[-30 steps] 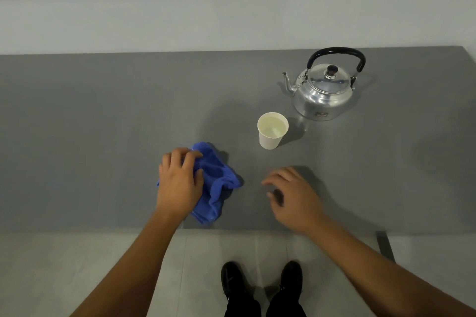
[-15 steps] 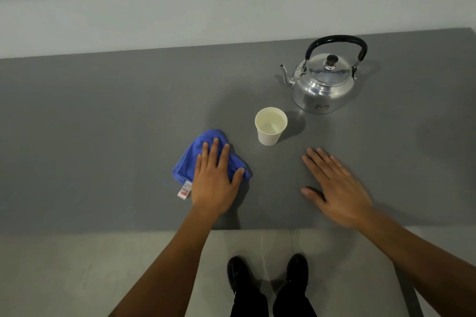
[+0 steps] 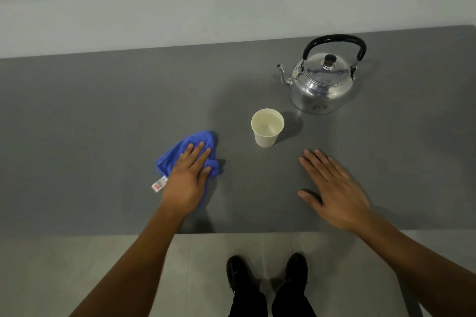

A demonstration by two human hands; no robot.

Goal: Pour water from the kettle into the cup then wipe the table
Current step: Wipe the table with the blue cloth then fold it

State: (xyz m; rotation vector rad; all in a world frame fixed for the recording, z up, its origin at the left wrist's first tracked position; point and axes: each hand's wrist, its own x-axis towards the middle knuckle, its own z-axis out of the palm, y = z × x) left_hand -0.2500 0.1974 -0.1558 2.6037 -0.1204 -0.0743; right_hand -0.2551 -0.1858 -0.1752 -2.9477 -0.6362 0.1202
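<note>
Head view: the grey table (image 3: 77, 136) runs wide from left to right, its near edge just ahead of the person's shoes (image 3: 268, 275). The kettle (image 3: 322, 85) stands upright at the far right, spout pointing left toward the cup. The cup (image 3: 267, 127) sits just in front of it, apart from it, with water inside, so I judge the pour done and the wiping in hand. The right hand (image 3: 334, 193) lies flat and open on the table, fingers spread, holding nothing, near the cup but not touching it. The left hand (image 3: 189, 180) presses palm-down on the blue cloth (image 3: 180, 152), fingers extended over it rather than curled round it. The cloth is bunched, its long axis running from near-left to far-right, its tag at the near-left end. It lies left of the cup, with bare table between. Open table stretches away to the left, so the left hand is the one placed to sweep, and the cup is the thing to steer clear of on any rightward stroke.
</note>
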